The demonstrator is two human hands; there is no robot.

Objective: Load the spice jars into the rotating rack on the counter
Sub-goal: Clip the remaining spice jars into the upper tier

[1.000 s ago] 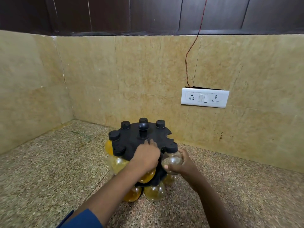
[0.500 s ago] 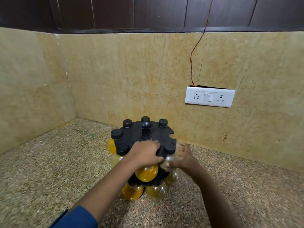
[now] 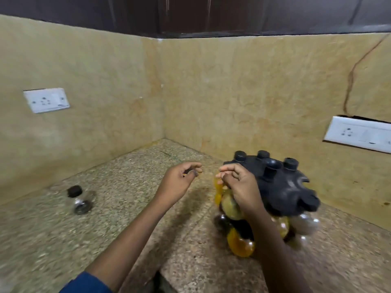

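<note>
One jar [image 3: 78,199] is left lying on the counter [image 3: 127,208], well left of the rack [image 3: 281,187]. Left hand [image 3: 177,182] and right hand [image 3: 239,187] are loosely curled, nothing held. Risk judged: jar may roll when reached, since it lies on its side

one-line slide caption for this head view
Both hands hover empty beside the loaded black rack; one clear jar waits on the counter.

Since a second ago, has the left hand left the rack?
Yes. The left hand was on the rack top; it now hovers clear to the rack's left, toward the loose jar.
</note>
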